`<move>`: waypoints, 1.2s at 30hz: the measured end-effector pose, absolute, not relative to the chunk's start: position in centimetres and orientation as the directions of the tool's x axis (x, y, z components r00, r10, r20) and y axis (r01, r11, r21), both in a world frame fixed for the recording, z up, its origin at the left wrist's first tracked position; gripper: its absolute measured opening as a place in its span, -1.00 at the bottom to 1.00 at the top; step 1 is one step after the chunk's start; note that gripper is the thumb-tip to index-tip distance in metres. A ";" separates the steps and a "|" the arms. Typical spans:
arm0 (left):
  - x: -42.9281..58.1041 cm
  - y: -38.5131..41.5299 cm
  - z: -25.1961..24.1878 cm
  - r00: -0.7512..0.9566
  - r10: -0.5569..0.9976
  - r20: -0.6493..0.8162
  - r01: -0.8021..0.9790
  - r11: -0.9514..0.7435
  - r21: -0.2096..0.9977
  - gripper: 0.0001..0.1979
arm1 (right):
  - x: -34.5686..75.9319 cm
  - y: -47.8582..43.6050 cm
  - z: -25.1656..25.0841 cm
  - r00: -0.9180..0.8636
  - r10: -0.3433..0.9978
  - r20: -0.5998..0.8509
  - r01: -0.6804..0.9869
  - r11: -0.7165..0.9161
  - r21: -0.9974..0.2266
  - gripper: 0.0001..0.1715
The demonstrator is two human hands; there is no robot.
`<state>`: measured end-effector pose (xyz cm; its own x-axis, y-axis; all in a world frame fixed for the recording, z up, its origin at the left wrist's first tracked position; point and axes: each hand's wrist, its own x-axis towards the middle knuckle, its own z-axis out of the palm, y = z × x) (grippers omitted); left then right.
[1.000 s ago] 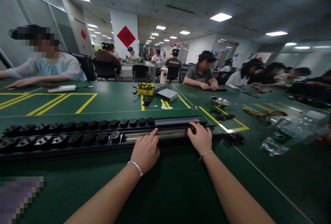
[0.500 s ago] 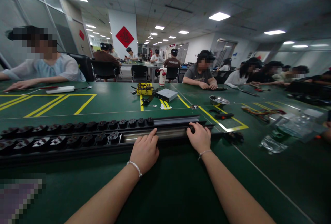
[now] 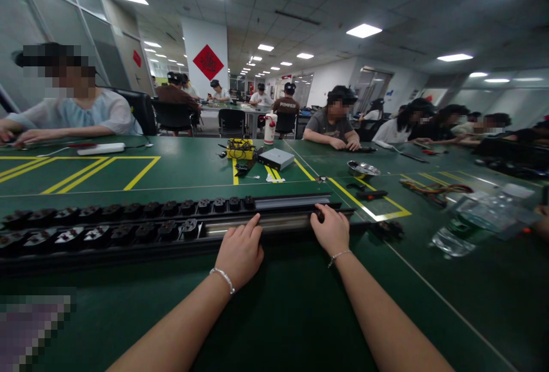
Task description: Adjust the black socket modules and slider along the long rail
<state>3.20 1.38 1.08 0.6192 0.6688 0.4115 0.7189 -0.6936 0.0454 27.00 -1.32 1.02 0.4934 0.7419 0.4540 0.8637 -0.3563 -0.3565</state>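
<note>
Two long black rails lie side by side across the table in front of me, the near rail (image 3: 274, 224) and the far rail (image 3: 291, 202). Rows of black socket modules (image 3: 189, 226) sit along their left and middle stretches. My left hand (image 3: 240, 253) rests on the near rail's bare stretch, index finger stretched out and the others loosely bent, holding nothing. Toward that rail's right end, my right hand (image 3: 333, 229) pinches a small black part (image 3: 319, 216) between thumb and fingers. Its lower side is hidden by the hand and rail.
Beyond the rails are a grey box (image 3: 276, 159), a yellow block with black cables (image 3: 240, 149) and a metal bowl (image 3: 363, 168). To the right lie a plastic bottle (image 3: 455, 237) and coloured wires (image 3: 437, 190). Several people sit around the table.
Both my hands stay almost where they were, the right still pinching the small black part. At the far left, a co-worker's hands have shifted. The view has moved very slightly.
</note>
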 end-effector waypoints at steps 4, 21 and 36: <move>3.2 1.4 1.0 0.617 0.668 0.416 0.720 -0.693 0.045 -0.70 | 27.0 -1.3 1.0 0.490 0.741 0.459 0.866 -0.351 -0.357 -0.57; 3.3 1.5 0.9 0.614 0.672 0.414 0.722 -0.690 0.049 -0.69 | 27.8 -1.7 1.4 0.461 0.786 0.412 0.882 -0.355 -0.310 -0.59; 3.3 1.4 1.0 0.609 0.680 0.408 0.730 -0.682 0.049 -0.70 | 27.6 -1.7 1.5 0.488 0.772 0.408 0.862 -0.352 -0.366 -0.65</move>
